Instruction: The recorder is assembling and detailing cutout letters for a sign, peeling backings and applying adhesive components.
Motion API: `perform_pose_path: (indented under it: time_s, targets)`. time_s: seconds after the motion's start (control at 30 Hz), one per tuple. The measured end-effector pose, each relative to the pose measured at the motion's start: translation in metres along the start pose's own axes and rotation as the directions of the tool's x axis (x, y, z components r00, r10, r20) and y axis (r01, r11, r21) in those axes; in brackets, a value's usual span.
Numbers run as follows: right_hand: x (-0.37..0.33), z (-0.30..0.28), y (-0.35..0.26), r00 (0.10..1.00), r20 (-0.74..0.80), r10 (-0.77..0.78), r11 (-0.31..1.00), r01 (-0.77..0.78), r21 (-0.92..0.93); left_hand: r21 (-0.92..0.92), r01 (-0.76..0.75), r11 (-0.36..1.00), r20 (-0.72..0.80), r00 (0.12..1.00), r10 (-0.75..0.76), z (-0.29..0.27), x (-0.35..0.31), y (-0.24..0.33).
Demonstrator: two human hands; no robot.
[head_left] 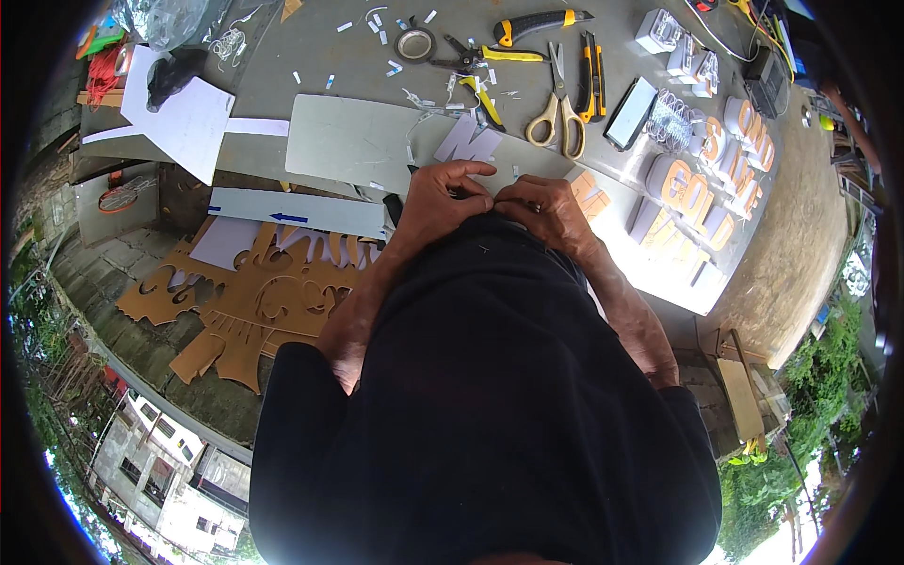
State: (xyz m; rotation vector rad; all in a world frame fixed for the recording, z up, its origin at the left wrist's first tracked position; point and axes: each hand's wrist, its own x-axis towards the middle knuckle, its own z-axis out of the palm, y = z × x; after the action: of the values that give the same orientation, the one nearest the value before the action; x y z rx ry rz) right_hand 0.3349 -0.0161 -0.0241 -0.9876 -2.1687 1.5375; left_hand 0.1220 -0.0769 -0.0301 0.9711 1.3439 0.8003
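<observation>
My left hand (446, 200) and my right hand (546, 213) meet at the near edge of the table, close against my dark shirt. Thumb and fingers are pinched together on each. Whatever lies between the fingertips is too small or hidden to make out. Just beyond them lies a white M-shaped letter (469, 143), with a thin wire and small white pieces to its left. A tan letter piece (591, 195) rests to the right of my right hand. Scissors with tan handles (557, 115) and yellow-handled pliers (485, 102) lie farther back.
Utility knives (541, 26), a wire stripper (490, 55), a tape roll (414, 44) and a phone (630, 113) lie across the table. Several raised letters (683, 188) stand at right. A white cut panel (179, 111) lies left, above brown cut-out sheets (273, 287) below table level.
</observation>
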Motion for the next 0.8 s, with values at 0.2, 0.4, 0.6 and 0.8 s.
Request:
perform_pose_path:
  time_s: [0.2, 0.4, 0.6, 0.8]
  targets:
    - [0.0, -0.002, -0.004, 0.995, -0.038, 0.096, 0.995, -0.096, 0.004, -0.007, 0.034, 0.999, 0.014, 0.999, -0.034, -0.002, 0.001, -0.002]
    - [0.002, 0.002, 0.003, 0.995, -0.002, -0.099, 0.991, 0.098, -0.092, 0.055, -0.006, 0.998, 0.019, 1.0, 0.005, 0.001, 0.003, -0.004]
    - [0.004, 0.003, -0.005, 0.983, -0.029, 0.181, 0.979, -0.177, 0.104, -0.002, -0.052, 0.999, 0.023, 0.998, 0.052, 0.0, 0.007, -0.004]
    - [0.003, 0.01, 0.0, 0.992, -0.12, -0.038, 0.992, 0.022, -0.126, -0.008, -0.019, 1.0, 0.04, 0.999, 0.02, -0.003, 0.01, -0.009]
